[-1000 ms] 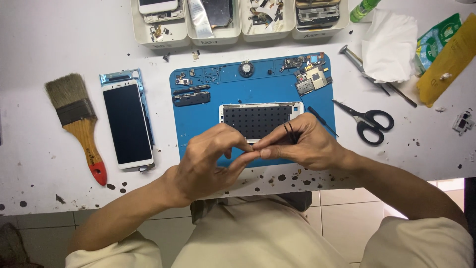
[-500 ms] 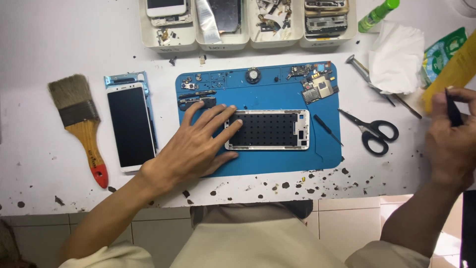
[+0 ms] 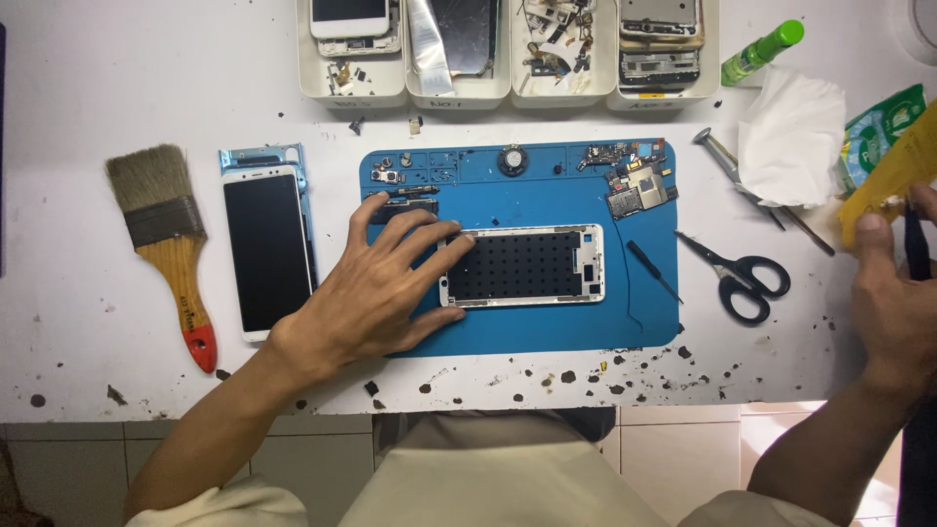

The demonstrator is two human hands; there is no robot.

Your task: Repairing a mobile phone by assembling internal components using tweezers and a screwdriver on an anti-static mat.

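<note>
The phone frame (image 3: pixel 524 265), a white-rimmed shell with a dark perforated inside, lies flat near the middle of the blue mat (image 3: pixel 547 330), its long side running left to right. A second ago both hands met over it, fingertips pinched together at its lower edge; now only the left hand (image 3: pixel 381 285) is on it, spread open and flat, fingertips pressing the frame's left end and the mat beside it, pinning it rather than gripping. The right hand (image 3: pixel 890 293) has left the mat altogether and gone far to the right edge of the bench, where it closes around a dark slim tool, thumb up against a yellow packet (image 3: pixel 893 176); what the tool is cannot be told. So the two-handed fiddling at the frame has stopped, and the work looks paused for a fetch, with the frame kept in place meanwhile. Around the frame, a circuit board (image 3: pixel 639 187) and small parts sit along the mat's top edge, and a thin black pick (image 3: pixel 652 269) lies just right of it. Off the mat, scissors (image 3: pixel 737 276) lie to the right, a phone (image 3: pixel 266 249) and a paintbrush (image 3: pixel 168 244) to the left, and parts trays (image 3: pixel 508 96) line the back.
</note>
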